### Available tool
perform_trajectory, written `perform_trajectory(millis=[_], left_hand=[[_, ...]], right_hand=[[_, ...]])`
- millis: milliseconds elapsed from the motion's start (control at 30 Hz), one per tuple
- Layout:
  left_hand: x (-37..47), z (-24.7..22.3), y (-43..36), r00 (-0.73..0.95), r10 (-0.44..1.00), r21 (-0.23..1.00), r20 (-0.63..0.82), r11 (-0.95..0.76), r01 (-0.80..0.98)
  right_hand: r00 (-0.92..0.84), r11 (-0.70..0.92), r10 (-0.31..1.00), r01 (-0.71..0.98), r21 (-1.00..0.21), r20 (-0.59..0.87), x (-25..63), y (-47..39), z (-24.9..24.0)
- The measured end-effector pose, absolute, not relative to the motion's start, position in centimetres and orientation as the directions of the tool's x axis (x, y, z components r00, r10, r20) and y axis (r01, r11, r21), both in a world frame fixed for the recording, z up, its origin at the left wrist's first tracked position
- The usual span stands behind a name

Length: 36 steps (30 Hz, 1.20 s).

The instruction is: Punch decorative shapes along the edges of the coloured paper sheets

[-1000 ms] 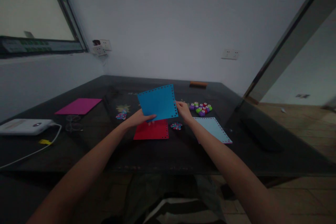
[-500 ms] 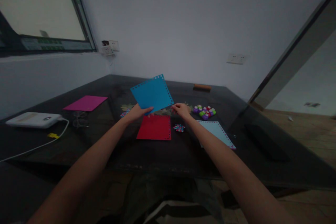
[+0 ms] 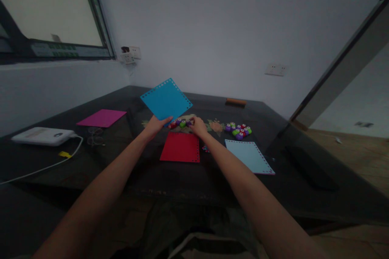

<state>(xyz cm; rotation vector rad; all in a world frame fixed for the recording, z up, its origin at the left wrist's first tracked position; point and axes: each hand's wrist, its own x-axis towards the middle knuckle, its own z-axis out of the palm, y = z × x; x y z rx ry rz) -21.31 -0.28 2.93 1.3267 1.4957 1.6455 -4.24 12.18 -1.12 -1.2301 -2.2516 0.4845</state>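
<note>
My left hand (image 3: 156, 125) grips the lower corner of a blue sheet (image 3: 167, 99) with punched holes along two edges, tilted up above the table. Beside it lies a row of small red, green and purple one-eyed figures (image 3: 182, 123). At the right end of that row, my right hand (image 3: 199, 126) has its fingers pinched on a purple one-eyed figure (image 3: 189, 122). A red sheet (image 3: 180, 147) with punched edges lies flat just below both hands. Small colourful beads (image 3: 206, 149) are partly hidden by my right forearm.
More one-eyed figures (image 3: 238, 130) are grouped right of my hands, above a pale blue punched sheet (image 3: 249, 156). On the left are a pink sheet (image 3: 101, 117), a coiled clear cord (image 3: 95, 136) and a white device (image 3: 44, 136) with a cable. A brown block (image 3: 236, 101) lies at the back.
The blue sheet has turned and shifted left and up. My right hand has moved left to the row of one-eyed figures, which now shows below the sheet.
</note>
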Motion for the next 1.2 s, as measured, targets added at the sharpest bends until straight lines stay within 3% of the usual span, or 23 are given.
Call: perform_trajectory(millis=[233,1200], left_hand=[[-21.34,2.96,-0.14,-0.327,0.889,0.942,0.320,-0.261,0.213],[-21.05,2.77,-0.14,-0.193,0.937,0.942,0.291,-0.246,0.227]], right_hand=[[-0.523,0.574,0.819,0.743,-0.343,0.238,-5.19,11.72,-1.14],[-0.444,0.502,0.864,0.792,-0.346,0.238,-5.28,11.19,-0.98]])
